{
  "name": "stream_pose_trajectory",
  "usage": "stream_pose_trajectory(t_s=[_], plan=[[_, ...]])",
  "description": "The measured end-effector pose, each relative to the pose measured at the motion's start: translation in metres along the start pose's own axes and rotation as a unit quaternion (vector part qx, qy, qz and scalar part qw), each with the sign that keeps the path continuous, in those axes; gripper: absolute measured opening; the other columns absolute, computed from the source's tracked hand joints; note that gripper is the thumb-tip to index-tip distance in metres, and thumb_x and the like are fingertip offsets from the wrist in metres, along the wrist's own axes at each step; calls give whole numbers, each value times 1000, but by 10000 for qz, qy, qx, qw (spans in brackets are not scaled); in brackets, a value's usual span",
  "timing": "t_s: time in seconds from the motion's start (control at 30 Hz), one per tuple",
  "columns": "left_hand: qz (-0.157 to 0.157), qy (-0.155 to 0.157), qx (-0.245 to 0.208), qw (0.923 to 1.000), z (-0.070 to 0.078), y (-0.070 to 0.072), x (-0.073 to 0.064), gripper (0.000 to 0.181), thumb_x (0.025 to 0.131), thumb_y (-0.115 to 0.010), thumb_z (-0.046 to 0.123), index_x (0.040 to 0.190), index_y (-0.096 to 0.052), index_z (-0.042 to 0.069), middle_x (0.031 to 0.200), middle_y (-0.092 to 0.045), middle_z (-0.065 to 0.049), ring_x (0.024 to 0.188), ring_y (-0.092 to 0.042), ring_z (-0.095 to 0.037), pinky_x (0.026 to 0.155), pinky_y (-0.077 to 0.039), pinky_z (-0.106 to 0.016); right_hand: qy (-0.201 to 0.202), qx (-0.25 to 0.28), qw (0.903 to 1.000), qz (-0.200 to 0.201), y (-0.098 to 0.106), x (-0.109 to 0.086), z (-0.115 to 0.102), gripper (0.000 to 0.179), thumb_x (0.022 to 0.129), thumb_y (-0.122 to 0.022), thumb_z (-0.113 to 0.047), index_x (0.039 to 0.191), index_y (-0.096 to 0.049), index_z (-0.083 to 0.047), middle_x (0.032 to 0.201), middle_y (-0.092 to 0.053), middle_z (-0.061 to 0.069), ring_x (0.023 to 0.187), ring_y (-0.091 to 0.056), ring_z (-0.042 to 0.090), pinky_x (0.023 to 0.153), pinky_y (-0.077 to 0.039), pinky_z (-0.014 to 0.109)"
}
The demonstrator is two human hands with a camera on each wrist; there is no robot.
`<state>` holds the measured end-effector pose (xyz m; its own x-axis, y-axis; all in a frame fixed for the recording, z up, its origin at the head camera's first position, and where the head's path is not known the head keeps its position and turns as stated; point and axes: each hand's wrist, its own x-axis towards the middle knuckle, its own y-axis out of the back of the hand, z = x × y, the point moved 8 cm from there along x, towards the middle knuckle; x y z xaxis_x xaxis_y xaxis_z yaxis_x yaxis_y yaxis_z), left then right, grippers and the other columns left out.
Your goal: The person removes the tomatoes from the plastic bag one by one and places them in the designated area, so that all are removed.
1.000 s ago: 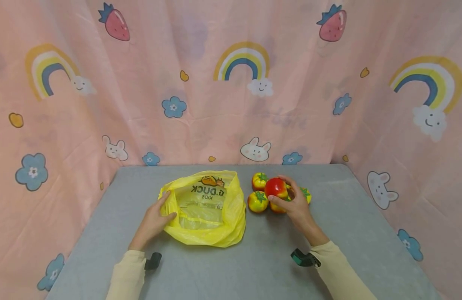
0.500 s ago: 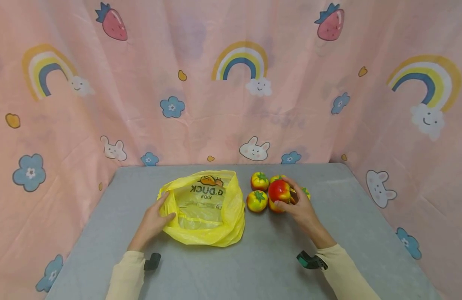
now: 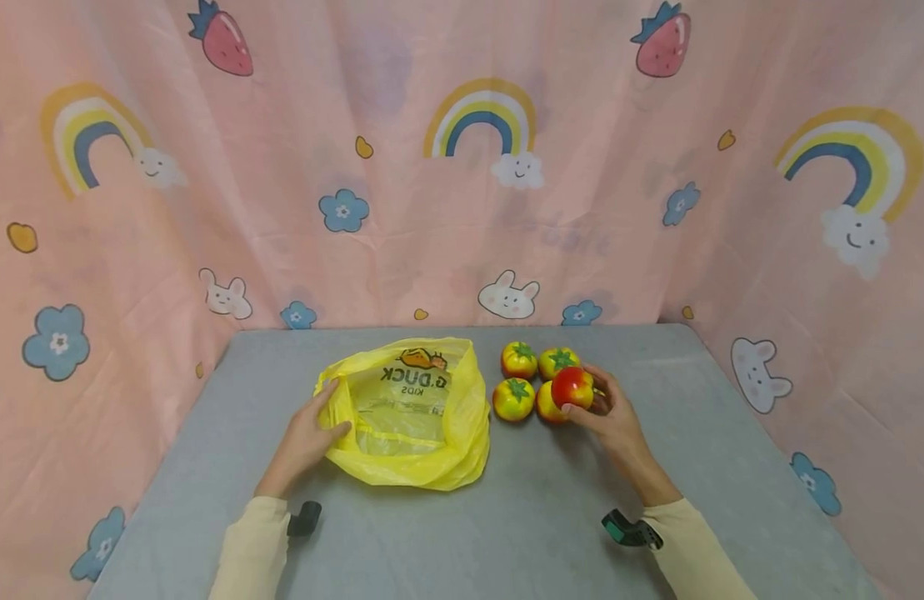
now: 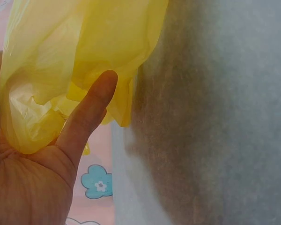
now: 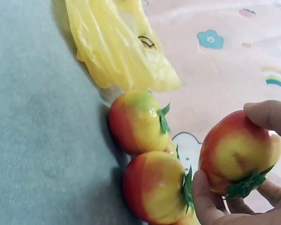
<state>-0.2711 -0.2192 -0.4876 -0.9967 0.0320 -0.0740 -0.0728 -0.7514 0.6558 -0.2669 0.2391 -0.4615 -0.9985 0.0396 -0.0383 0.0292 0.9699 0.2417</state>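
My left hand [image 3: 302, 437] holds the left rim of a yellow plastic bag [image 3: 469, 433], whose wide mouth faces me. In the left wrist view the thumb [image 4: 86, 112] lies against the film, and the bag hides most of the other fingers. My right hand [image 3: 615, 421] grips a red-and-yellow tomato [image 3: 571, 387] between thumb and fingers, just above the others. Its green calyx [image 5: 246, 183] shows in the right wrist view. Beside the bag, several similar tomatoes sit close together on the table, among them a front left one [image 3: 513, 400] and a back right one [image 3: 559, 360].
The grey table [image 3: 432, 550] runs back to a pink printed curtain [image 3: 402, 275] that encloses it behind and at both sides. Dark bands with small devices sit at both wrists, including the right wristband [image 3: 631, 530].
My right hand has moved right and a little nearer to me with its tomato, turning it to show more yellow. The back right tomato has come into sight. The left hand keeps its place.
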Motion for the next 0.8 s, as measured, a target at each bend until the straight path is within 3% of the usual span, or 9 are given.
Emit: stream_pose_trajectory(t_s=[0.13,0.3,0.53,0.7,0.8], plan=[[3,-39,-25,10000,0,0,2,76,92,-64,17,157,-24,15,162,-25,-16,149,-21,-41,120,-22,-59,-27,-70,9999,136,6,0,7,75,89,-73,-24,151,-31,-16,151,-36,8,132,-38,24,91,-40,7],[1,-58,-13,10000,0,0,2,77,92,-64,17,157,-24,14,162,-25,-17,149,-21,-42,119,-22,-60,37,-258,9995,151,11,0,12,75,87,-75,-27,150,-36,-15,156,-32,7,135,-36,26,103,-39,26],[30,-56,56,10000,-2,1,1,77,92,-64,17,157,-24,14,162,-26,-18,149,-22,-42,119,-22,-59,-46,-465,9987,197,23,-4,20,78,87,-75,-28,152,-34,-15,160,-26,10,135,-37,35,92,-43,18],[50,-136,64,9999,-1,1,1,76,92,-64,17,157,-24,13,161,-27,-18,148,-23,-43,119,-23,-59,-157,-626,9976,243,29,-6,25,86,85,-76,-31,155,-28,-13,158,-27,16,138,-34,40,109,-39,49],[68,-145,33,9999,-2,2,1,76,91,-64,17,157,-25,13,161,-27,-18,148,-23,-42,119,-23,-59,-271,-752,9964,272,32,-8,29,90,84,-77,-32,154,-26,-10,157,-27,19,139,-32,42,114,-31,57]])
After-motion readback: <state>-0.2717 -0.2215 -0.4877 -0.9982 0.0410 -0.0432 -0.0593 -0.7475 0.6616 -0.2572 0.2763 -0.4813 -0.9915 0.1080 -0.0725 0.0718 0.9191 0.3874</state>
